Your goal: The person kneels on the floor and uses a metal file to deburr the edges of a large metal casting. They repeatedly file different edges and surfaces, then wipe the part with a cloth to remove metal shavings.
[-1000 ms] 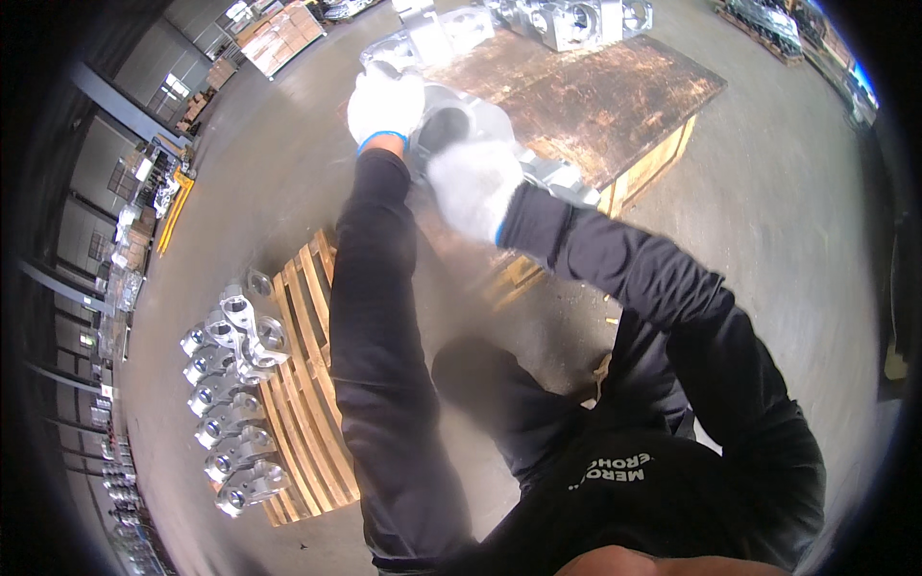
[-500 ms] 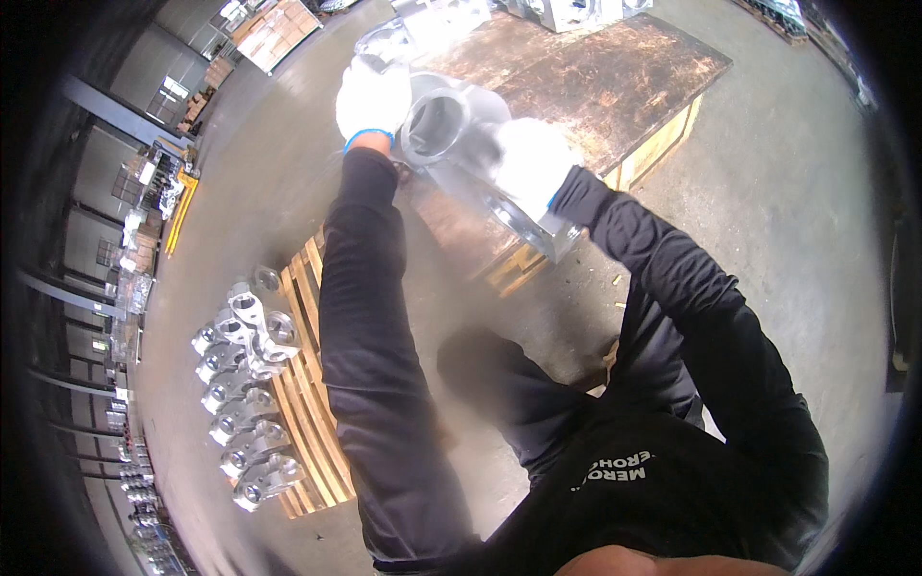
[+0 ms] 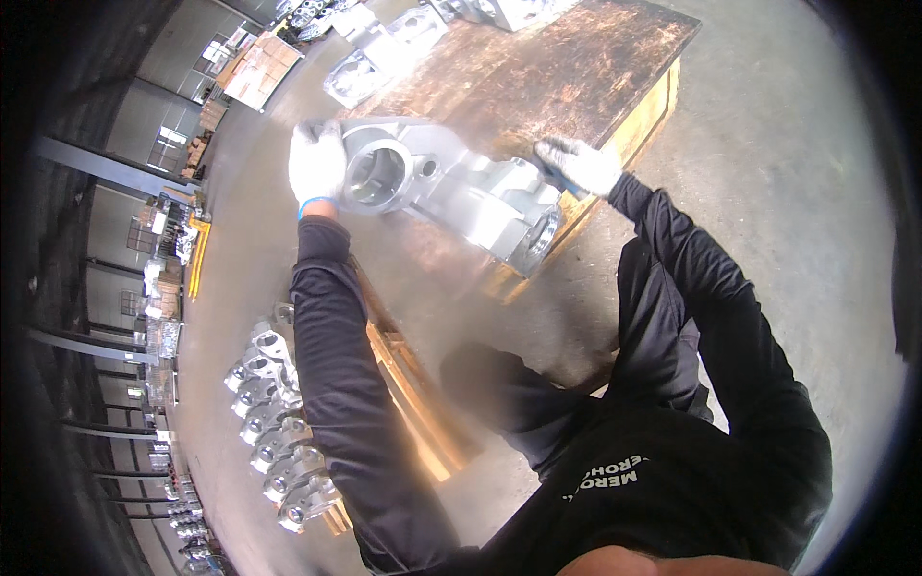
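A large silvery metal casting [image 3: 451, 187], with a wide round bore at its left end and a machined ring face at its right, is held up in front of me over the near part of the wooden table. My left hand [image 3: 318, 161], in a white glove, grips its left end beside the bore; part of the fingers is hidden behind the metal. My right hand [image 3: 584, 165], also gloved, is close to the casting's right end. Its fingers stretch out to the left, and their tips look dark. Whether they touch the metal is hard to tell.
The worn brown tabletop [image 3: 538, 67] carries more castings [image 3: 384, 43] at its far side. To my lower left, several similar castings [image 3: 279, 422] lie in a row by a wooden pallet [image 3: 413, 403]. Cartons [image 3: 261, 69] and a yellow pallet jack [image 3: 199, 254] stand farther off.
The casting has shifted left and turned, showing more of its right side. My left hand moved left and down with it. My right hand has come off its upper surface to its right end.
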Available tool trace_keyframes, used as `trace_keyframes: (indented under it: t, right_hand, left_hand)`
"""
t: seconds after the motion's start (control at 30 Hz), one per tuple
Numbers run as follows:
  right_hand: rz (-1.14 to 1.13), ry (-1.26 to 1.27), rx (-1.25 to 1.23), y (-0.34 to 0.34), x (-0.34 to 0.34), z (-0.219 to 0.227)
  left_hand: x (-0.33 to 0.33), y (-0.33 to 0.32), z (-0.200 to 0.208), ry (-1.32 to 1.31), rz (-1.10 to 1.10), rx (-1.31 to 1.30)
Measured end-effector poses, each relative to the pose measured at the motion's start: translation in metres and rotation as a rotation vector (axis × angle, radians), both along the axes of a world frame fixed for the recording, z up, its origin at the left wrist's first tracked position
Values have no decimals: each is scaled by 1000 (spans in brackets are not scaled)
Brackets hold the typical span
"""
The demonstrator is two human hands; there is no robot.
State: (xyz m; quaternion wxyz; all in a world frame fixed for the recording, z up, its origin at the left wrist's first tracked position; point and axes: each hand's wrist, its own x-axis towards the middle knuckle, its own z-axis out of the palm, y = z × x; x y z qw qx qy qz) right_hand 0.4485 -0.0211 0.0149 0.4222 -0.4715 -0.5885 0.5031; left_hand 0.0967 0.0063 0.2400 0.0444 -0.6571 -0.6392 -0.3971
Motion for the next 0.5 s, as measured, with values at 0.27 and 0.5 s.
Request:
trace_keyframes:
  t: [0.27, 0.5]
  right_hand:
    - [-212, 19, 53, -70, -45, -9]
    - [-515, -114, 27, -216, -88, 5]
  left_hand:
    - [-2, -10, 3, 31, 203, -119]
    - [20, -49, 9, 72, -199, -102]
